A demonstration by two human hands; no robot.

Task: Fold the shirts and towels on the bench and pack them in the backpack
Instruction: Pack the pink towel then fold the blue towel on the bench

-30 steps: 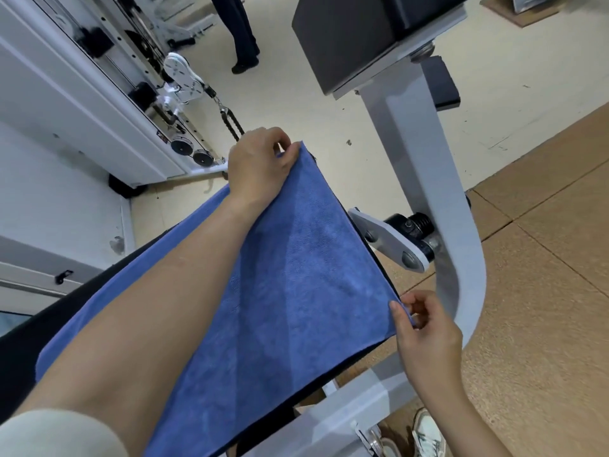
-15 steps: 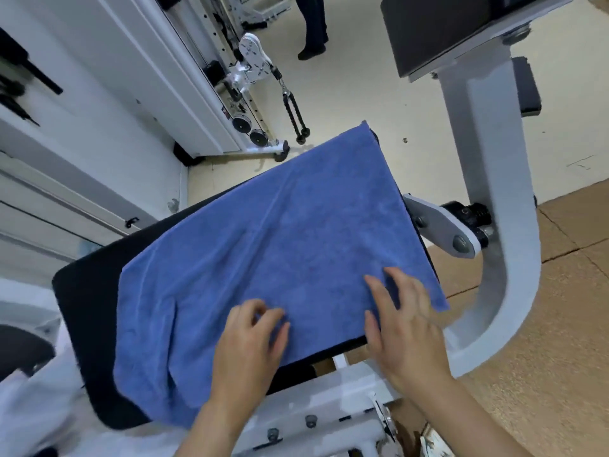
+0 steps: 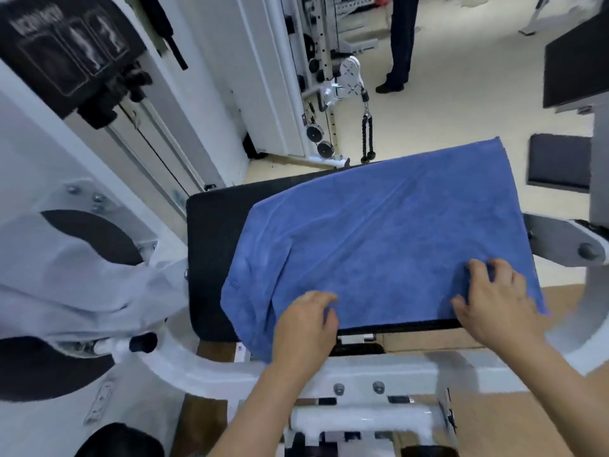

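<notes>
Head camera, steep downward, close over bench (image 3: 211,255).

Gym, by my read. In front of me: black padded bench (image 3: 211,232) on white painted steel frame (image 3: 230,371). Beyond bench's far edge: white cable machine with round pulleys (image 3: 351,74), black rope handle (image 3: 367,136) hanging from its cable. More black upholstered pads (image 3: 560,166) at right. Cream floor (image 3: 461,103); brown mat tiles (image 3: 425,338) below bench's near edge.

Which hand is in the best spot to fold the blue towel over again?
Probably the right hand: its fingers bunch the blue towel beside the near right corner, ready to lift. The left hand rests mid-edge, better for holding it down.
</notes>
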